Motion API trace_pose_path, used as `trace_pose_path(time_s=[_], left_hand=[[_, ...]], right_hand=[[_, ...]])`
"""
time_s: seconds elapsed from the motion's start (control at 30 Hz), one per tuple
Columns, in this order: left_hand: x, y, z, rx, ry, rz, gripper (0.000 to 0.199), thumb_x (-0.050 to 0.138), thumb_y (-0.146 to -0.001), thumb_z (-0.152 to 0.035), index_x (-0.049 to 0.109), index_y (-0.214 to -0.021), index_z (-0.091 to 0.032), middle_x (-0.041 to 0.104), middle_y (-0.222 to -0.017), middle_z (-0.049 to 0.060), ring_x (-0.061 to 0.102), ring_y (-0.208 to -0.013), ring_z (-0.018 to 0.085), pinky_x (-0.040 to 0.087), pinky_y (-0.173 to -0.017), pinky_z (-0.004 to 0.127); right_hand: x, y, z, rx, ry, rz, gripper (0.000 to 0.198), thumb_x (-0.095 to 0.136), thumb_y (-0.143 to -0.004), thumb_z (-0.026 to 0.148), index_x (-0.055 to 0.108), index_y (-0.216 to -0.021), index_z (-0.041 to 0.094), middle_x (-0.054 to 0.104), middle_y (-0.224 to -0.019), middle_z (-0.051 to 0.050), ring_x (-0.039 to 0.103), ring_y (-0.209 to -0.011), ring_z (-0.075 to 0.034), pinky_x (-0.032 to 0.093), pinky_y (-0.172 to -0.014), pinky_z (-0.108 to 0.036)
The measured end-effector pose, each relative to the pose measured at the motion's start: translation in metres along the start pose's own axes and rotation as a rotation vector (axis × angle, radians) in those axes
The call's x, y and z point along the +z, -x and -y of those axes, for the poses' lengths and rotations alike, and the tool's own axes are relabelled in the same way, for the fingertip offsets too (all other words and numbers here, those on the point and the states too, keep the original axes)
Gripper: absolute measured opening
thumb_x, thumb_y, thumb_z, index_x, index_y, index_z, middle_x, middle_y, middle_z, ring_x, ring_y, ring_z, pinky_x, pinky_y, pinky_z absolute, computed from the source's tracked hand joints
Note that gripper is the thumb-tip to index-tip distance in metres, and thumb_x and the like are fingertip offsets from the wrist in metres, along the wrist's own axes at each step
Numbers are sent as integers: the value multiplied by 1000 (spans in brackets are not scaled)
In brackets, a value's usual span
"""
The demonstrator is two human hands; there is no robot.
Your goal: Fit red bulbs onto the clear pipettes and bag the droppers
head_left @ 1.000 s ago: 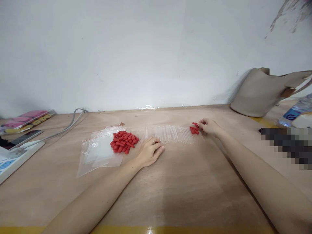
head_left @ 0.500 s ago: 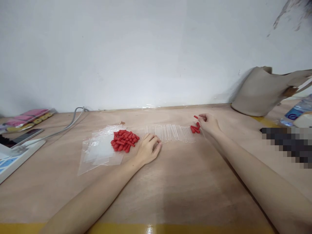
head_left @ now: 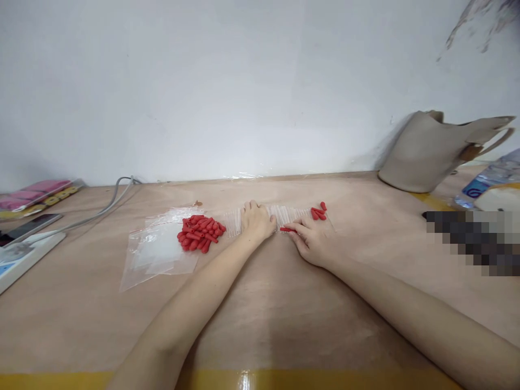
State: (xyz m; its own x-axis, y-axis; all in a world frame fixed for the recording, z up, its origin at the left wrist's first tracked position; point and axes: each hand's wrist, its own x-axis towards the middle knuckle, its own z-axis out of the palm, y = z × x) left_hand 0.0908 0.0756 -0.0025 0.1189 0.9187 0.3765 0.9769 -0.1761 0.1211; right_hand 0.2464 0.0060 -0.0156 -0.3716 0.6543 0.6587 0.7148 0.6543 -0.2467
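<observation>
Head view: against the left end of the table [head_left: 244, 325], near its far edge, lies a clear pack [head_left: 36, 196] with pink and yellow contents. Closer in, a dark phone [head_left: 30, 229] lies just beside a white power strip [head_left: 49, 244], and a grey cable [head_left: 110, 206] curves from there to the far edge, where the table meets the wall [head_left: 244, 92]. Left of the table's middle, clear plastic bags [head_left: 158, 249] overlap one another, with a heap of red bulbs [head_left: 199, 233] over their right side.

Next comes the left hand [head_left: 258, 221], palm down with fingers bent over a row of clear thin tubes [head_left: 287, 215]; whether it grips any of them cannot be told. The tubes lie side by side, their ends toward the far and near edges, and show on both sides of that hand. Just right of its thumb, the right hand [head_left: 312, 241] pinches one red bulb [head_left: 286, 229] between thumb and fingers at the near ends of the tubes. A few loose red bulbs [head_left: 318, 214] lie at the row's right end.

Well to the right, a beige container [head_left: 422, 157] stands tilted by the far edge, with a clear bottle [head_left: 498, 173] beside it. Nearer the near edge lies a dark thing [head_left: 467, 238], blurred into blocks.
</observation>
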Motion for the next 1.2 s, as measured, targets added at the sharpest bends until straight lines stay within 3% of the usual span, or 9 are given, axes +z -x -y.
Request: trace_pose_path(time_s=[0.17,0.43,0.57,0.67,0.73,0.87,1.2], left_hand=[[-2,-9,-10,-99,-50,73,43,47,-76,-38,64,-95,-4,52,-105,22,42,-102,34,31,-86,42],[-8,-18,-10,-145,62,124,32,52,-73,-32,64,-85,-4,53,-103,26,44,-101,38,34,-84,46],[-22,-11,4,-24,155,97,26,43,-83,-31,59,-82,-10,55,-98,19,47,-100,31,38,-82,39],[-31,10,24,252,383,37,18,36,-89,-27,49,-91,-14,56,-84,8,53,-78,18,41,-70,30],[-32,29,38,387,469,37,16,31,-91,-26,45,-92,-17,55,-78,4,51,-67,15,41,-62,28],[-22,58,60,514,518,6,14,32,-91,-22,45,-91,-18,56,-82,4,53,-73,16,43,-66,29],[-15,62,59,542,559,34,17,33,-91,-21,50,-94,-18,60,-89,5,56,-82,16,47,-73,31]], right_hand=[[11,4,-10,-47,-148,24,26,42,-87,17,62,-102,19,58,-90,-8,55,-81,-18,48,-72,-33],[10,4,-7,-40,-197,73,24,39,-88,17,61,-98,18,58,-92,-8,55,-82,-17,47,-74,-31],[1,1,-1,11,-110,47,22,41,-87,16,62,-93,19,62,-91,-7,57,-76,-15,46,-70,-29],[-3,-1,2,46,-107,23,20,42,-87,17,61,-91,18,64,-88,-7,58,-74,-15,46,-67,-28],[-5,-2,5,67,-108,20,18,43,-86,18,60,-90,17,64,-84,-6,59,-73,-15,45,-66,-28],[-8,-3,10,109,-38,41,15,46,-84,19,60,-89,18,65,-78,-4,59,-68,-15,45,-67,-28],[-3,2,8,0,-184,74,24,40,-87,19,57,-103,22,62,-96,-5,60,-80,-15,50,-69,-30]])
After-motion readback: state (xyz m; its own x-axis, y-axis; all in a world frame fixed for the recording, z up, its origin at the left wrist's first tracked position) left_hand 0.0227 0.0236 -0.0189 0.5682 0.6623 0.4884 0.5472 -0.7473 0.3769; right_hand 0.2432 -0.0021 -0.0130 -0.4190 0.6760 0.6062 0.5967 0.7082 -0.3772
